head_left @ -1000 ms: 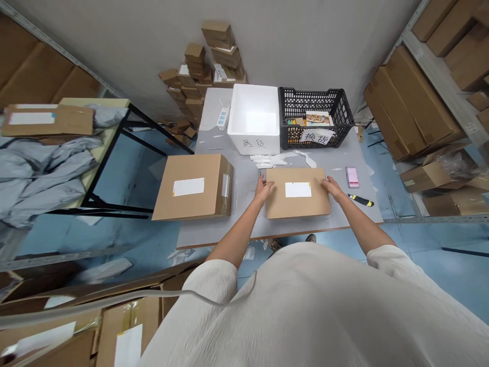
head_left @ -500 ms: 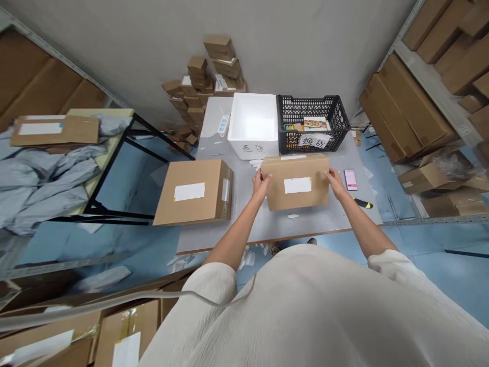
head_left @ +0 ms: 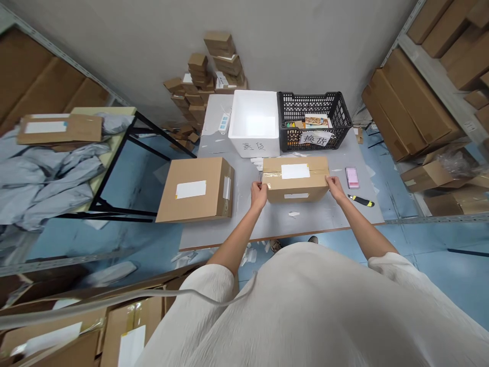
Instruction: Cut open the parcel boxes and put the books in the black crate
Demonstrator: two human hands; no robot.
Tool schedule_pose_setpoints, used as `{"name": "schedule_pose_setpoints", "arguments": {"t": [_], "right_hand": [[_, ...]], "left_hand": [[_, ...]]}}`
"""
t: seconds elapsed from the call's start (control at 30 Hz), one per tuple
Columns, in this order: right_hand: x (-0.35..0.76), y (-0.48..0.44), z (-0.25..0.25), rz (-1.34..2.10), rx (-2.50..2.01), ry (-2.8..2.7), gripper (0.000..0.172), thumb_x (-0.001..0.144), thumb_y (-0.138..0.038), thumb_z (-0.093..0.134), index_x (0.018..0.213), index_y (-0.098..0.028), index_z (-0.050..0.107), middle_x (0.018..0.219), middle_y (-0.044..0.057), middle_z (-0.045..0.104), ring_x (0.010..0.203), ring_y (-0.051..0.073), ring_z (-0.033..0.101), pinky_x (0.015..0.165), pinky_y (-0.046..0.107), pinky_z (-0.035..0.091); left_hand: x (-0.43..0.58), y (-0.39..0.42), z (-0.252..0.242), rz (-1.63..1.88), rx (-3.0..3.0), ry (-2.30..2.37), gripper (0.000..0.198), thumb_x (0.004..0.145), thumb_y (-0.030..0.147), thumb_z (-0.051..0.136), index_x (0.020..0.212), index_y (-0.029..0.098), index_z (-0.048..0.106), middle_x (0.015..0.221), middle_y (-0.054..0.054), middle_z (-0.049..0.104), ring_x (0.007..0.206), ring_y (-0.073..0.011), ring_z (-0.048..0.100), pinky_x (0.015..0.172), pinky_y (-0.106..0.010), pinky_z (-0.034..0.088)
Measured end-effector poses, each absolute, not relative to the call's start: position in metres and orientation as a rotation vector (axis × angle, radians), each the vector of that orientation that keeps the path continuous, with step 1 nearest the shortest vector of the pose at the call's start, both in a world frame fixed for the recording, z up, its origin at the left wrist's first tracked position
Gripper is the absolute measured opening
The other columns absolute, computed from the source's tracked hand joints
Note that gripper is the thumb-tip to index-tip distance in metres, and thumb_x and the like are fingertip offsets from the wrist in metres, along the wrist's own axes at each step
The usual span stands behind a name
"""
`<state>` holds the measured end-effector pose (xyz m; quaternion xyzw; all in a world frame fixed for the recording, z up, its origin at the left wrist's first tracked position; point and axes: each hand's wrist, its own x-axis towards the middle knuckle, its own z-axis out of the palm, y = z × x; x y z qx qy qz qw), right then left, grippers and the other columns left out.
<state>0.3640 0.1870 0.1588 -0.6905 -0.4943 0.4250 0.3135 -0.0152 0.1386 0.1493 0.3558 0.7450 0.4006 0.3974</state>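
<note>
A brown cardboard box (head_left: 296, 178) stands on the grey table (head_left: 282, 227), with a taped top carrying a white label (head_left: 295, 171). A second white label (head_left: 296, 195) shows on its near side. My left hand (head_left: 259, 195) grips the box's left end at the near corner, and my right hand (head_left: 334, 187) holds the opposite end. Beside it on the left sits a larger cardboard box (head_left: 194, 189) with a white label and taped edge. Just beyond my hands stand a white foam box (head_left: 254, 122) and a black plastic crate (head_left: 314, 121).
On the table's right lie a pink-screened phone (head_left: 352, 177) and a yellow-black utility knife (head_left: 361, 201). Stacked small cartons (head_left: 202, 71) rise behind the table. Shelves of cartons (head_left: 408, 107) line the right, and grey mailer bags (head_left: 42, 178) lie on a side table at left.
The box has rolled toward me: its earlier top label now faces the near side, and a taped, labelled face is on top. Both hands stay on its ends. The camera shifted slightly.
</note>
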Motion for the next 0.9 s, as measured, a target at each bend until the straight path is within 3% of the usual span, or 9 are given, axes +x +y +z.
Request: {"name": "schedule_pose_setpoints", "arguments": {"t": [0.13, 0.23, 0.37, 0.5, 0.73, 0.83, 0.9], "right_hand": [[0.36, 0.194, 0.165, 1.105, -1.806, -1.238, 0.083, 0.09, -0.069, 0.069, 0.16, -0.026, 0.054, 0.16, 0.016, 0.063, 0.141, 0.034, 0.065, 0.125, 0.049, 0.052], [0.353, 0.204, 0.173, 1.042, -1.748, -1.274, 0.092, 0.09, -0.063, 0.072, 0.171, -0.026, 0.046, 0.175, 0.019, 0.049, 0.151, 0.036, 0.059, 0.131, 0.054, 0.048], [0.35, 0.207, 0.175, 0.988, -1.757, -1.319, 0.097, 0.09, -0.063, 0.074, 0.173, -0.024, 0.045, 0.176, 0.02, 0.046, 0.153, 0.038, 0.058, 0.133, 0.056, 0.047], [0.359, 0.203, 0.174, 1.011, -1.759, -1.357, 0.103, 0.085, -0.059, 0.08, 0.175, -0.024, 0.046, 0.176, 0.021, 0.047, 0.151, 0.04, 0.059, 0.13, 0.058, 0.05], [0.368, 0.213, 0.188, 1.079, -1.653, -1.543, 0.12, 0.072, -0.034, 0.087, 0.181, -0.028, 0.039, 0.18, 0.015, 0.045, 0.159, 0.042, 0.053, 0.138, 0.064, 0.038], [0.37, 0.216, 0.195, 1.09, -1.668, -1.63, 0.123, 0.065, -0.025, 0.086, 0.18, -0.025, 0.042, 0.178, 0.015, 0.049, 0.166, 0.043, 0.044, 0.142, 0.063, 0.031], [0.371, 0.216, 0.2, 1.119, -1.711, -1.66, 0.123, 0.062, -0.022, 0.086, 0.178, -0.024, 0.046, 0.175, 0.015, 0.052, 0.164, 0.045, 0.046, 0.141, 0.065, 0.033]], "left_hand": [[-0.014, 0.148, 0.156, 1.134, 1.077, 1.895, 0.05, 0.094, 0.024, 0.069, 0.142, 0.026, 0.056, 0.151, -0.014, 0.059, 0.147, -0.0314, 0.059, 0.127, -0.047, 0.047], [-0.008, 0.164, 0.164, 1.195, 1.216, 1.86, 0.06, 0.097, 0.031, 0.072, 0.153, 0.025, 0.052, 0.161, -0.018, 0.052, 0.158, -0.0349, 0.05, 0.134, -0.05, 0.041], [-0.005, 0.176, 0.164, 1.148, 1.24, 1.88, 0.07, 0.094, 0.037, 0.079, 0.158, 0.023, 0.052, 0.164, -0.021, 0.05, 0.162, -0.0406, 0.044, 0.137, -0.056, 0.036], [-0.012, 0.173, 0.157, 1.079, 1.256, 1.852, 0.083, 0.088, 0.035, 0.084, 0.163, 0.025, 0.051, 0.164, -0.02, 0.053, 0.161, -0.0427, 0.046, 0.137, -0.058, 0.036], [-0.03, 0.18, 0.162, 0.949, 1.494, 1.718, 0.111, 0.076, 0.027, 0.089, 0.176, 0.024, 0.04, 0.172, -0.02, 0.051, 0.166, -0.0464, 0.042, 0.14, -0.062, 0.031], [-0.036, 0.18, 0.168, 0.845, 1.529, 1.713, 0.112, 0.069, 0.025, 0.092, 0.172, 0.025, 0.049, 0.165, -0.019, 0.057, 0.161, -0.0486, 0.048, 0.137, -0.061, 0.037], [-0.038, 0.177, 0.172, 0.791, 1.499, 1.71, 0.111, 0.066, 0.024, 0.092, 0.17, 0.026, 0.052, 0.158, -0.019, 0.061, 0.153, -0.0483, 0.055, 0.132, -0.059, 0.044]]}}
